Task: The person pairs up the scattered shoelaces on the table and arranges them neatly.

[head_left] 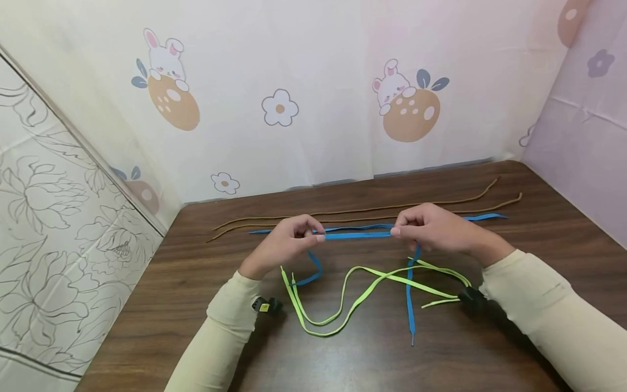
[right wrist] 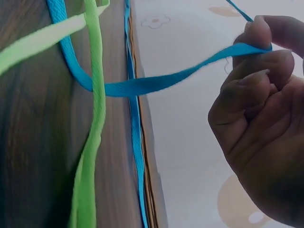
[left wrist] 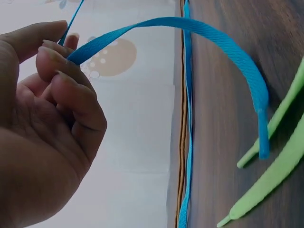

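Note:
A flat blue shoelace (head_left: 358,235) is stretched level between both hands, above the table. My left hand (head_left: 293,239) pinches it between thumb and fingers, and a short tail with its tip (left wrist: 263,133) curves down from the grip. My right hand (head_left: 431,228) pinches the other side; a longer tail (head_left: 410,299) drops toward me across the green laces. Another blue shoelace (head_left: 485,216) lies straight on the table behind the hands, partly hidden by them. Two yellow-green shoelaces (head_left: 338,326) lie in loose curves nearer to me.
Two thin brown laces (head_left: 352,210) run side by side along the back of the dark wooden table (head_left: 186,305). A wall covering with printed rabbits (head_left: 294,152) rises behind the table. A black wrist camera (head_left: 471,300) overlaps the right ends of the green laces.

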The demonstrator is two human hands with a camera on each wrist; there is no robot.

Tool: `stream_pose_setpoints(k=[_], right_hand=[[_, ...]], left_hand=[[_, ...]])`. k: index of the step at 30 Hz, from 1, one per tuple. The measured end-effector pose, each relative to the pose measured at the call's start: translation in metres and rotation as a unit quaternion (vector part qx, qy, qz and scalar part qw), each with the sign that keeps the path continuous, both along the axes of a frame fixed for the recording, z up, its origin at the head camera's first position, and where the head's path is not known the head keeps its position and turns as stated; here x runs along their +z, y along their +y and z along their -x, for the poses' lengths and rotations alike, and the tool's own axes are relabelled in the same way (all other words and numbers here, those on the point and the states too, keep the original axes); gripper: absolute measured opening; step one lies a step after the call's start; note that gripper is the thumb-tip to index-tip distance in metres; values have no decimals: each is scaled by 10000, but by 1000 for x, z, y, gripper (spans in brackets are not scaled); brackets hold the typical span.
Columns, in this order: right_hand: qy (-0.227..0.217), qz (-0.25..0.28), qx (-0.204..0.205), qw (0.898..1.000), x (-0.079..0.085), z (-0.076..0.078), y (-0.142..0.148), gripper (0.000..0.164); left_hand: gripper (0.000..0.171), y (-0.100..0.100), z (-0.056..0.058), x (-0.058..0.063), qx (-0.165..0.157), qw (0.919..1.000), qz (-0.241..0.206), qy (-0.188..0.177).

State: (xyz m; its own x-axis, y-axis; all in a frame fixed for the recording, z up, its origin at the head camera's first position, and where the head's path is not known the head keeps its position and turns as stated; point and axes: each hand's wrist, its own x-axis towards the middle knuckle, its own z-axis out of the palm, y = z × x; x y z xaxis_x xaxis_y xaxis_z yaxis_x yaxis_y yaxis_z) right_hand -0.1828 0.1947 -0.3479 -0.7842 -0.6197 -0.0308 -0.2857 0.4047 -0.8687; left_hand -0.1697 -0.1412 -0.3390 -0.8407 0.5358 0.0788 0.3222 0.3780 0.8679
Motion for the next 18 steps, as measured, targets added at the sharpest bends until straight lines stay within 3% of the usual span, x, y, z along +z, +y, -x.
stream_pose_setpoints(k=[2,10,18], right_hand=[[-29,11,-17,10000,0,2,2,29],[110,-68,-111,9999,-2,7,12,32],[91,-14,-57,9999,-1,6,13,34]], left_hand=[[21,-1,0,1,37,9999,-106,-30],[21,-11,17,-20,325,9992,-55,225],[20,-13,19,-23,420,9989,-76,202]])
